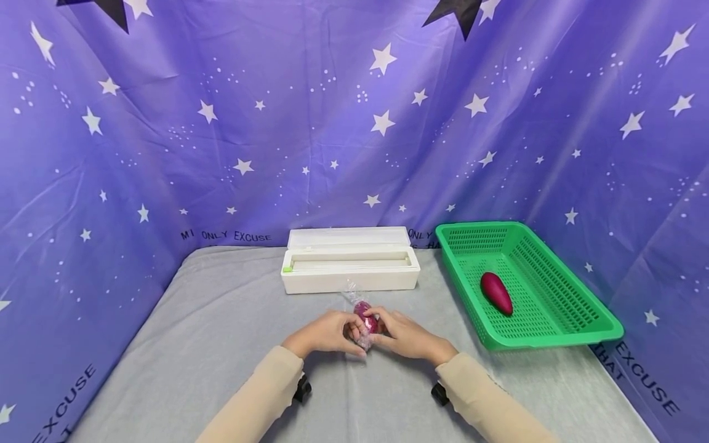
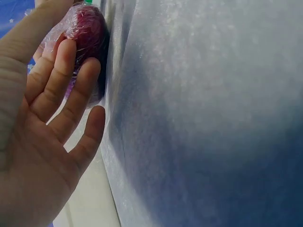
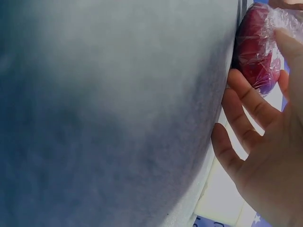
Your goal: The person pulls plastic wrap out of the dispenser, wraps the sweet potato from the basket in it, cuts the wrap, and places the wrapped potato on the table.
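A dark red, tapered vegetable, like a sweet potato (image 1: 364, 312), lies on the grey cloth, wrapped in clear cling film. The film's loose end (image 1: 351, 290) sticks up toward the white box. From one side my left hand (image 1: 329, 332) holds the bundle between thumb and fingers, its little finger standing free in the left wrist view. Opposite it, my right hand (image 1: 407, 335) pinches the wrapped sweet potato (image 3: 253, 45), thumb on the crumpled film. Part of the bundle is hidden behind the fingers.
Behind the hands stands a long white film box (image 1: 349, 283) with its lid (image 1: 349, 237) raised. To the right is a green plastic basket (image 1: 545, 339) holding one unwrapped dark red sweet potato (image 1: 496, 293). A purple star-patterned curtain (image 1: 310, 135) encloses the table's back and sides.
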`<action>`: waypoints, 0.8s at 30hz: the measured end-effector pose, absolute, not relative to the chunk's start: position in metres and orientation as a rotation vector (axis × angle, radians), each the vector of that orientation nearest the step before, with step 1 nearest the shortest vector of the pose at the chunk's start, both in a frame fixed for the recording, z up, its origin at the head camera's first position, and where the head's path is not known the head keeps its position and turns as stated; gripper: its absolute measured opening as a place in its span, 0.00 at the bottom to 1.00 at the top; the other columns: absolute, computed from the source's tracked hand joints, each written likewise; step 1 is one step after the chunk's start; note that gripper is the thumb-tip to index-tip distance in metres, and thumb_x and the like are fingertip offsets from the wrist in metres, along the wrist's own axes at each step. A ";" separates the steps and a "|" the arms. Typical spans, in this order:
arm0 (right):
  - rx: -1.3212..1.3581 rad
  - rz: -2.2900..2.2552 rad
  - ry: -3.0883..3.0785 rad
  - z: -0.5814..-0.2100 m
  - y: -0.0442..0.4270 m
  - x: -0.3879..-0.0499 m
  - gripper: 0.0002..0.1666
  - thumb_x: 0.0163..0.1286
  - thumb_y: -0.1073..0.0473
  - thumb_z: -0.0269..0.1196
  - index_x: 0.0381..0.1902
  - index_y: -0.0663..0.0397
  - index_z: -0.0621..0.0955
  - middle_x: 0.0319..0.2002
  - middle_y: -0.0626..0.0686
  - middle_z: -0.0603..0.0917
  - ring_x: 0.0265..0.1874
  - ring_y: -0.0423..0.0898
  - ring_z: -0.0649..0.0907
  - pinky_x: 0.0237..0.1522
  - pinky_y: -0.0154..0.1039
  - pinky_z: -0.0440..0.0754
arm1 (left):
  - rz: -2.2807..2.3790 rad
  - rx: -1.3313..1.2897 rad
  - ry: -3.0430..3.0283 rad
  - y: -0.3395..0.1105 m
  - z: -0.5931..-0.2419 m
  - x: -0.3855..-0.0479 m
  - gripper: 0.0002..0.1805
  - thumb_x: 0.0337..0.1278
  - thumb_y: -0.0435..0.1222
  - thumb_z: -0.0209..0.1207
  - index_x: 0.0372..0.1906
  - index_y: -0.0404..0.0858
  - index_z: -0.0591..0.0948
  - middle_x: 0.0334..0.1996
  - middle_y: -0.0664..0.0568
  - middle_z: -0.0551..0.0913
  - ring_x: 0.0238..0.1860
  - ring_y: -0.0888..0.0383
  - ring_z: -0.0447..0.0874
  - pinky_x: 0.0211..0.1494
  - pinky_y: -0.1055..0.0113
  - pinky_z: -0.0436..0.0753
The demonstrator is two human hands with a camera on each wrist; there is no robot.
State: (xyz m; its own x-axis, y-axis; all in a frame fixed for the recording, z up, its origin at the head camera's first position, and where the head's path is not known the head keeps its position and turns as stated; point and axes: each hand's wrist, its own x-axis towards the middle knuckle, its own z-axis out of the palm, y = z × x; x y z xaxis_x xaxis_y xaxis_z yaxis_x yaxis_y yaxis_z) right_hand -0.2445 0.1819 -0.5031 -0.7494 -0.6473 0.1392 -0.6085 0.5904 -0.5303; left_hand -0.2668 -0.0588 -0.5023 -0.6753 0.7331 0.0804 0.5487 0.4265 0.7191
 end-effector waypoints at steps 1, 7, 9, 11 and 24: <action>-1.071 -0.878 2.739 -0.503 0.182 -0.245 0.29 0.74 0.44 0.60 0.67 0.46 0.68 0.37 0.43 0.78 0.38 0.42 0.76 0.40 0.42 0.75 | 1.089 1.116 2.447 -0.058 -0.502 -0.267 0.16 0.46 0.43 0.78 0.36 0.45 0.82 0.28 0.62 0.81 0.29 0.69 0.77 0.35 0.73 0.78; -1.038 -0.927 2.695 -0.504 0.182 -0.248 0.28 0.76 0.44 0.58 0.68 0.45 0.68 0.36 0.42 0.78 0.38 0.41 0.76 0.41 0.42 0.75 | 1.108 1.102 2.471 -0.057 -0.503 -0.270 0.14 0.52 0.44 0.74 0.36 0.45 0.80 0.27 0.62 0.80 0.27 0.68 0.76 0.32 0.73 0.77; -1.033 -0.956 2.667 -0.505 0.183 -0.249 0.27 0.76 0.46 0.59 0.68 0.45 0.67 0.36 0.42 0.78 0.37 0.40 0.77 0.41 0.41 0.76 | 1.109 1.106 2.484 -0.057 -0.503 -0.271 0.15 0.54 0.44 0.73 0.37 0.45 0.79 0.28 0.62 0.80 0.27 0.68 0.76 0.32 0.73 0.77; -1.013 -0.988 2.640 -0.506 0.184 -0.250 0.27 0.76 0.46 0.59 0.68 0.44 0.67 0.36 0.43 0.79 0.37 0.40 0.78 0.41 0.40 0.77 | 1.109 1.108 2.493 -0.057 -0.504 -0.273 0.14 0.56 0.44 0.72 0.37 0.45 0.78 0.28 0.61 0.79 0.28 0.68 0.75 0.32 0.72 0.77; -0.941 -1.110 2.542 -0.510 0.183 -0.255 0.45 0.55 0.41 0.76 0.65 0.43 0.67 0.39 0.46 0.80 0.40 0.46 0.81 0.44 0.42 0.80 | 1.144 1.132 2.592 -0.055 -0.507 -0.283 0.21 0.42 0.41 0.79 0.39 0.42 0.80 0.37 0.55 0.78 0.39 0.59 0.75 0.45 0.67 0.78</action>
